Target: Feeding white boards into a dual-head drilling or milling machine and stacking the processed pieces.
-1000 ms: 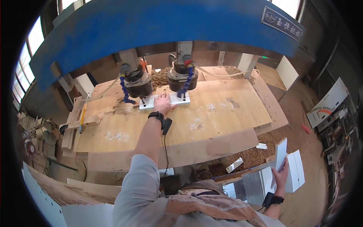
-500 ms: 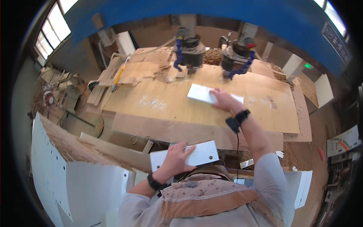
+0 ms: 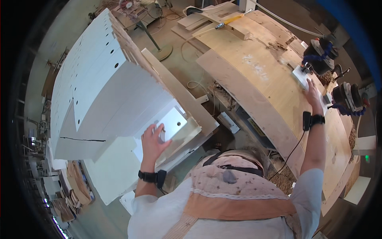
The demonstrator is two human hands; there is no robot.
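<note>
My left hand (image 3: 154, 140) has thumb and fingers around the lower part of a narrow white board (image 3: 174, 122) with a dark round hole near its far end. This board is over the stack of large white panels (image 3: 115, 99); whether it rests on them I cannot tell. My right arm reaches out over the wooden worktable (image 3: 254, 79). At its far side, my right hand (image 3: 313, 95) grips another narrow white board (image 3: 299, 75) lying flat beneath two dark spindle motors (image 3: 320, 55) with blue hoses. The palm side of that hand is hidden.
A yellow air gun (image 3: 230, 20) lies at the table's far left corner beside wooden strips. Between panel stack and table is a gap with a white offcut (image 3: 228, 122) in it. A black cable hangs from my right wrist. Wood chips (image 3: 282, 181) lie near the table's front edge.
The view has swung left. My left hand has carried its board from in front of my body to the white panels. My right hand has pushed its board farther in, under the motors.
</note>
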